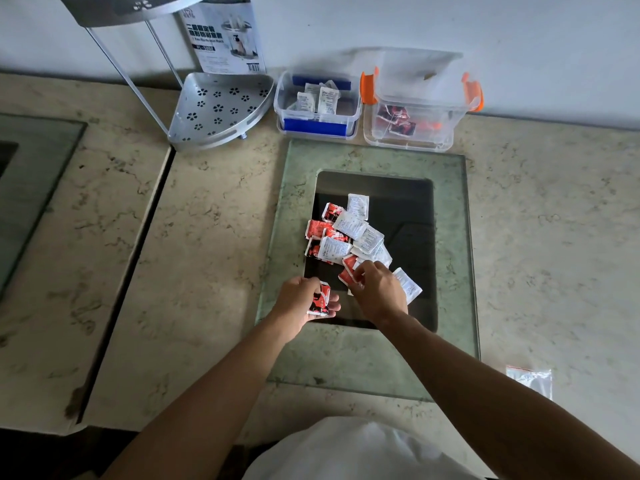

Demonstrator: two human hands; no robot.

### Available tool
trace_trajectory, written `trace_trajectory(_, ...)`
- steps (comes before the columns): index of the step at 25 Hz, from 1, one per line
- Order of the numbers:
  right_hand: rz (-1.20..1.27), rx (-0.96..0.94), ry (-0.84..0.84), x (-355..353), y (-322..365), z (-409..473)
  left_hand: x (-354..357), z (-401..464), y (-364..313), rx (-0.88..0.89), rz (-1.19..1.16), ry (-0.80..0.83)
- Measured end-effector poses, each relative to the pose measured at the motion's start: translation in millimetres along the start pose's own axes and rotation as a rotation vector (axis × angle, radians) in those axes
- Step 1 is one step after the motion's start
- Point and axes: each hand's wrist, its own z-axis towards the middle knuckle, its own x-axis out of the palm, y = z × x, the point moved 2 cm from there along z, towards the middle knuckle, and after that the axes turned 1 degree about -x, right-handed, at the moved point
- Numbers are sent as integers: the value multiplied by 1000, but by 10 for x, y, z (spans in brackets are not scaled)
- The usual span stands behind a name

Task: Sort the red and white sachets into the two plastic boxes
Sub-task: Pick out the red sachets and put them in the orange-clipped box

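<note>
Now the left grip [304, 299] curls around a glossy red sachet [320, 299]; the right grip [375, 289] pinches a red sachet at the crinkly pile's [346, 233] near edge. Beyond, both clear boxes [317, 105] stand open on the marbled surface [207, 237].

- Marble countertop [214, 216], with inset glass panel [450, 271].
- Far edge: metal corner rack [221, 109], blue-clipped box [317, 128], orange-clipped box [412, 142].
- On panel: sachet pile [346, 233].
- Near right: clear bag [531, 379].

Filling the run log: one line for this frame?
left hand: holds red sachet | right hand: pinching red sachet from pile | boxes: partly filled
</note>
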Motion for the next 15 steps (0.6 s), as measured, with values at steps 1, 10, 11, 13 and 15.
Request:
trace_trajectory(1,9,1,-20,-4,-6,9,23,8,-2,-19,-18,-2)
trace_trajectory(10,130,-164,-29,-94,-37,-2,160,71,62,-126,-83,67)
trace_trajectory(11,176,-248,8,-107,1,-48,153,98,74,-143,-124,83)
trace_trajectory(13,199,-427,128,-88,80,-156,138,118,62,-167,-193,90)
trace_trajectory(15,185,-530,217,-18,128,-242,105,125,60,-167,-215,71)
